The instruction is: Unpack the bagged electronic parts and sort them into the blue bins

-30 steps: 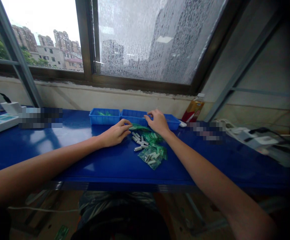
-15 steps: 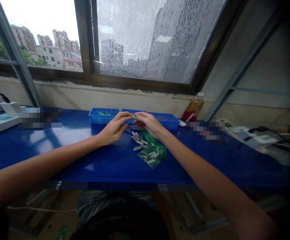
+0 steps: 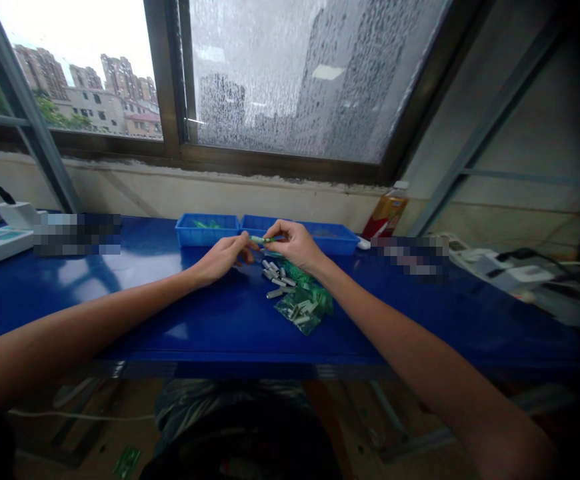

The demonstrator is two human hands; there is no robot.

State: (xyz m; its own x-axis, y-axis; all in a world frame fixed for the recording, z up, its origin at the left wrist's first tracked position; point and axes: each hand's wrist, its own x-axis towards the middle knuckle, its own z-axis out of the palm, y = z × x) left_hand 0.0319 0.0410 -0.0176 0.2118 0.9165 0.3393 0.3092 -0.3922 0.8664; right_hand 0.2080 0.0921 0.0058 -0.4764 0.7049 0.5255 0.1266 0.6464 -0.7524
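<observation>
Above the blue table [image 3: 120, 293], my left hand [image 3: 220, 258] and my right hand [image 3: 294, 245] meet, both pinched on a small green bag [image 3: 261, 239] held between their fingertips. Just below and right of the hands lie several small white cylindrical parts [image 3: 274, 276] loose on the table. Beside them is a pile of little green plastic bags [image 3: 306, 303], some with white parts inside.
Two blue trays [image 3: 208, 230] [image 3: 330, 238] stand side by side at the table's back edge under the window. A bottle [image 3: 386, 211] stands to their right. White devices and cables [image 3: 500, 267] lie at far right, a white device [image 3: 0, 240] at far left.
My right hand came back from the right tray towards the left hand. Both hands lifted a green bag off the table and now hold it between them.
</observation>
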